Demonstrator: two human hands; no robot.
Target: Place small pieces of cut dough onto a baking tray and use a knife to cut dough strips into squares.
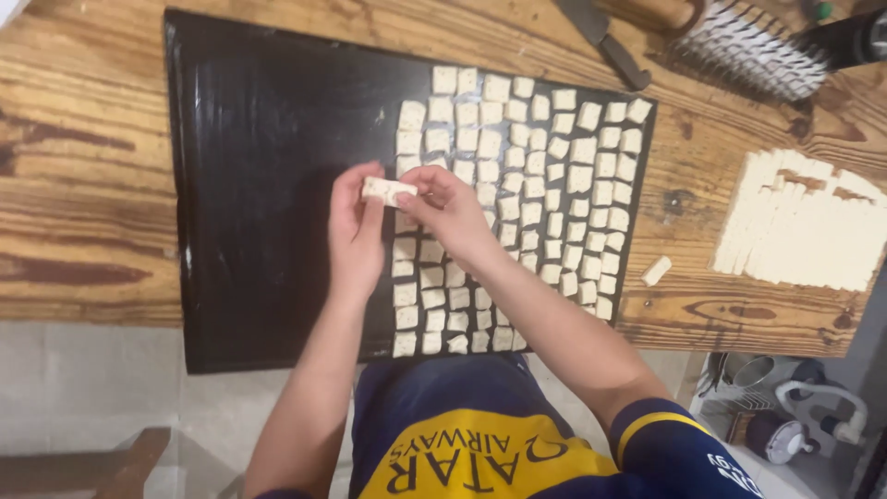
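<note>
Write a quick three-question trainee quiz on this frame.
1. True or false: both hands grip one dough strip.
2. Where does the uncut rolled dough sheet lie? A) on the black tray B) on the wooden table, right of the tray C) on the floor
3. The cut dough squares fill which side of the black tray?

Key: 1 true, left hand and right hand; 2 B; 3 the right side.

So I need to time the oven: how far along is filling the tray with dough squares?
About half done: small pale dough squares cover the right half of the black rectangular baking tray. The left hand and right hand hold a strip of dough. The tray's left half is bare, and scored flat dough waits on the wooden table.
</note>
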